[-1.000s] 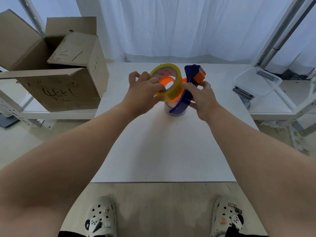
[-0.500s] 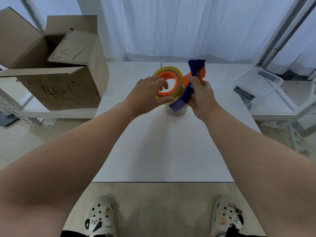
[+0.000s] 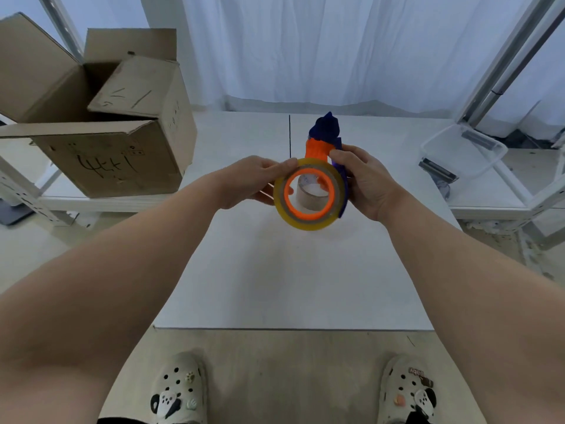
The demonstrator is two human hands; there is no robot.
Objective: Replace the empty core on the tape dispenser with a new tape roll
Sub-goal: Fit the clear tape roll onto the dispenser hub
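Two hands are seating the tape roll point(image 3: 305, 223) on the dispenser point(image 3: 318, 148) above the counter point(image 3: 275, 286): left hand point(image 3: 253, 182) pinching its rim, right hand point(image 3: 363, 182) gripping the dispenser. Next is probably calling for pushing it home squarely.

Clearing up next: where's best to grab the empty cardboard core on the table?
Probably from above: pinch the empty core across its wall, one finger inside. It stands on end on the table with its open mouth up, so the rim is free.
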